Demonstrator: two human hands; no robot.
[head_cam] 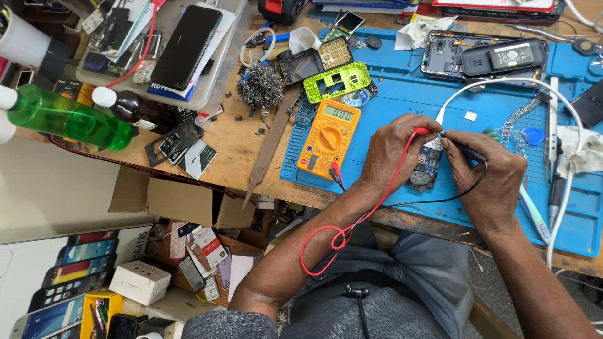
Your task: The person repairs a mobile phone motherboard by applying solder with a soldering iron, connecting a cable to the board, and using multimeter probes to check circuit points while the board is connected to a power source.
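Two hands probing a circuit board on a blue mat

Left hand holds the red probe, right hand the black probe, tips over the circuit board; orange multimeter lies just beside.

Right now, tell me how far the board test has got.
Done: phone lies opened, meter is on. In hand: left hand holds the red probe and right hand the black probe over the board. Left: green frame lies loose.

Open blue mat is left at twelve o'clock; passage is blocked by the multimeter at nine and tools at three.
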